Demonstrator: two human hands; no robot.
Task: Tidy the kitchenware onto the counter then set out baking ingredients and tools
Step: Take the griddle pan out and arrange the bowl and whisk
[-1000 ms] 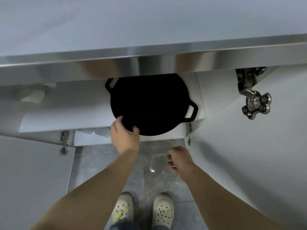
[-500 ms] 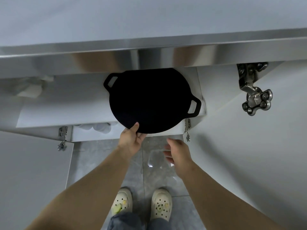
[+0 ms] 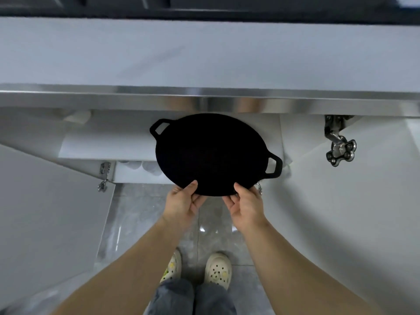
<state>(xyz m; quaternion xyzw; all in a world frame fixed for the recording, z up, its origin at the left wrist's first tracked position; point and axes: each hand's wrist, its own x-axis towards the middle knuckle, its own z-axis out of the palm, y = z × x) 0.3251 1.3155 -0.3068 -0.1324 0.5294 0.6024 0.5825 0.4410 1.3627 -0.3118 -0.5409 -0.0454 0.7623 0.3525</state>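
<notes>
Black pan (image 3: 211, 153) coming further out of the cabinet (image 3: 102, 143), now being pinched at near rim by both hands: left hand (image 3: 181, 204) still holding, right hand (image 3: 246, 208) newly gripping.

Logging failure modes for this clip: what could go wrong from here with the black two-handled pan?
1. The left hand and right hand pinch only the near rim of the round black flat pan, not its loop handles; it could tip and drop toward the cream clogs.
2. Its far rim lies close under the steel counter edge; lifting straight up may knock it.
</notes>
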